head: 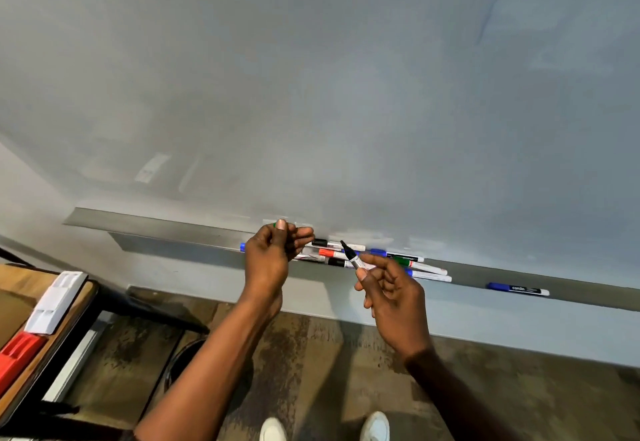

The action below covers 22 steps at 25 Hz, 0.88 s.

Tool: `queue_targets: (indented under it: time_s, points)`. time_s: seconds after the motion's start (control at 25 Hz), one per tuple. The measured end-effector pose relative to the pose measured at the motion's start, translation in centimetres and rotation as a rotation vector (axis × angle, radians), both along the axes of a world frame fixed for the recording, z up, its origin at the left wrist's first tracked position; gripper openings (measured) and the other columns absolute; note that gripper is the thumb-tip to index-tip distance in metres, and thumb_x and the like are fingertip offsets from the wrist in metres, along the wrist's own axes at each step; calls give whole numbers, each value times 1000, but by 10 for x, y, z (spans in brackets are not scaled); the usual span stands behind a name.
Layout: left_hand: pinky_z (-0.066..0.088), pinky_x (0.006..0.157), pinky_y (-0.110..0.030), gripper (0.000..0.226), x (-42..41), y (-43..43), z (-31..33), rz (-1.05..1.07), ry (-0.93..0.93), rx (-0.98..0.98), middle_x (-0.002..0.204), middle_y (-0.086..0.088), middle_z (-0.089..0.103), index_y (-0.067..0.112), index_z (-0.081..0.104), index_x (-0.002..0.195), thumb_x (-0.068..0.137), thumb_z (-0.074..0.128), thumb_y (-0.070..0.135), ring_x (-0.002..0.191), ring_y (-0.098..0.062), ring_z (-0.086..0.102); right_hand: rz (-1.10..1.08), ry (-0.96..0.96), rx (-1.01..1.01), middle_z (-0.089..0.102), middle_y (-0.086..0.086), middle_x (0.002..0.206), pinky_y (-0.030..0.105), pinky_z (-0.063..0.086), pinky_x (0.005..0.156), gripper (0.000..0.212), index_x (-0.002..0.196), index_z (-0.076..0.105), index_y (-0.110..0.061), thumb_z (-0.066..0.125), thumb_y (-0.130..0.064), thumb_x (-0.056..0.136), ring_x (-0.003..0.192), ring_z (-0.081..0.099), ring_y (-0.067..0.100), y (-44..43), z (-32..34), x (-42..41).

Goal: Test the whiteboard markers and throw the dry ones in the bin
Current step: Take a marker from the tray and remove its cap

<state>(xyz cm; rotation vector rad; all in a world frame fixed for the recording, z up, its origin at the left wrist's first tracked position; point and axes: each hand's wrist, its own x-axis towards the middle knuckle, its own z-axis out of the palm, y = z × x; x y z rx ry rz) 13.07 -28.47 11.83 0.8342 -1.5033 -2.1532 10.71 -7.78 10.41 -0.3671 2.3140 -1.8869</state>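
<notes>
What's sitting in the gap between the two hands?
Head view: between the left hand and right hand, a black-capped marker and a red-capped marker lie on the tray.

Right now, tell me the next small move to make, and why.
Probably lift the right hand and draw a short stroke on the whiteboard. It pinches an uncapped marker, tip bare and pointing towards the board, while the left hand holds what looks like its green cap.

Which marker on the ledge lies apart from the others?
The blue-capped marker at the far right of the ledge. It lies alone, with bare ledge on both sides, while the other markers are heaped together near the middle.
</notes>
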Motion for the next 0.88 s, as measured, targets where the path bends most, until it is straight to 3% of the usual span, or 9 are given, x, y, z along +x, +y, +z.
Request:
queue_targets:
  time_s: [0.12, 0.24, 0.32, 0.4, 0.52, 0.64, 0.76, 0.88]
  points:
    - [60, 89, -34, 21, -8, 6, 29, -1, 49, -543, 99, 4, 83, 11, 68, 106, 114, 55, 26, 96, -11, 79, -78, 71, -115, 74, 4, 83, 27, 52, 53, 13, 102, 63, -23, 74, -23, 96, 64, 67, 18, 1, 33, -17]
    - [45, 62, -25, 14, -25, 1, 72, 73, 206, -1019, 95, 12, 75, 20, 70, 109, 113, 56, 21, 63, -7, 61, -139, 172, -198, 71, 3, 81, 34, 57, 54, 13, 98, 66, -21, 78, -20, 93, 64, 69, 26, 3, 77, -36]
    - [42, 67, -17, 21, -38, 0, 104, 119, 339, -1209, 102, 6, 75, 13, 71, 118, 112, 52, 19, 67, -3, 58, -164, 271, -275, 72, 4, 84, 35, 60, 57, 12, 99, 71, -15, 78, -9, 91, 66, 70, 29, 6, 109, -46]
    - [56, 87, -28, 28, -53, -3, 134, 174, 460, -1333, 119, -3, 76, 6, 69, 127, 112, 49, 17, 96, -17, 73, -169, 368, -336, 75, 7, 91, 33, 61, 60, 17, 104, 74, -8, 77, 1, 90, 71, 71, 33, 9, 137, -54]
    - [56, 110, -50, 31, -75, -5, 182, 289, 634, -1466, 126, -15, 76, -3, 67, 133, 113, 47, 10, 119, -33, 74, -231, 452, -400, 73, 9, 80, 35, 55, 53, 11, 97, 73, -6, 78, 0, 89, 59, 66, 33, 14, 177, -64]
    - [53, 114, -54, 25, -96, -3, 231, 389, 811, -1592, 135, -20, 72, -7, 67, 126, 113, 50, 4, 126, -36, 72, -277, 530, -411, 71, 8, 73, 37, 54, 49, 11, 100, 75, -11, 78, -6, 91, 55, 66, 31, 16, 214, -73]
    - [50, 118, -55, 24, -122, -10, 277, 444, 896, -1651, 146, -25, 64, -11, 69, 119, 113, 51, 4, 141, -38, 61, -289, 682, -407, 78, 3, 85, 41, 62, 56, 21, 114, 78, -18, 77, -12, 94, 70, 76, 26, 9, 257, -84]
    - [52, 115, -55, 29, -144, -20, 301, 512, 849, -1708, 149, -28, 61, -12, 70, 120, 115, 51, 9, 142, -39, 59, -324, 936, -339, 80, -5, 100, 45, 63, 61, 19, 115, 79, -19, 78, -20, 96, 83, 77, 24, 0, 302, -103]
